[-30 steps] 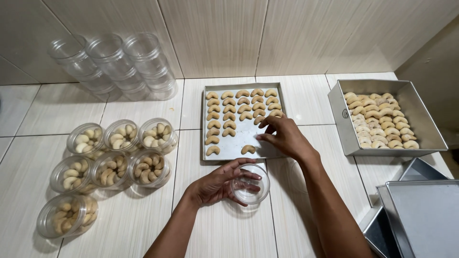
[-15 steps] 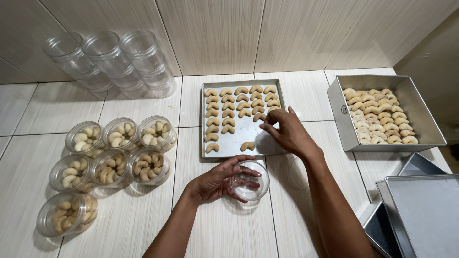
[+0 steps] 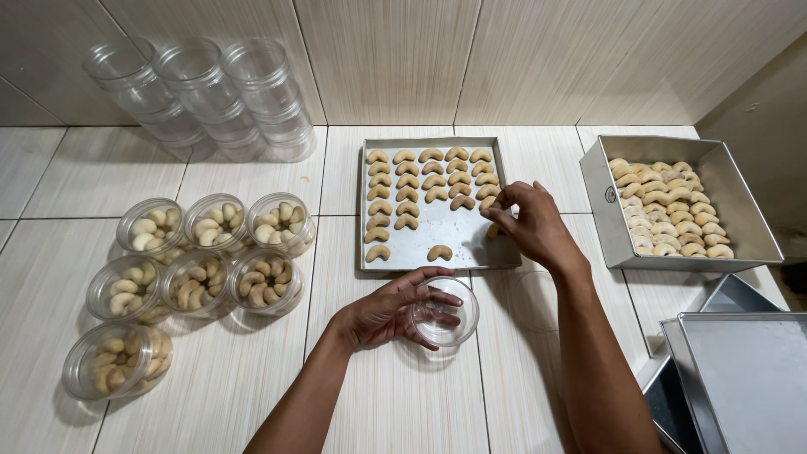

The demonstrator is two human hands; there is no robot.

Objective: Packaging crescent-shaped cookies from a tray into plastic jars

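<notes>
My left hand (image 3: 388,309) is wrapped around a small clear plastic jar (image 3: 445,314) that stands on the tiled counter with nothing visible inside. Just beyond it lies a flat metal baking tray (image 3: 437,227) with rows of pale crescent cookies (image 3: 420,181). My right hand (image 3: 530,223) is over the tray's right edge, fingertips pinched on a crescent cookie (image 3: 493,202) near the right-hand row. One loose cookie (image 3: 439,252) lies near the tray's front edge.
Several filled clear jars (image 3: 197,261) sit grouped at the left. Stacks of clear jars with nothing in them (image 3: 202,97) lie against the back wall. A deep metal pan of cookies (image 3: 672,208) stands at the right, with flat metal trays (image 3: 740,370) at the lower right.
My right hand has shifted a little toward the tray's right-hand row and closed its fingertips on a cookie. My left hand stays on the jar.
</notes>
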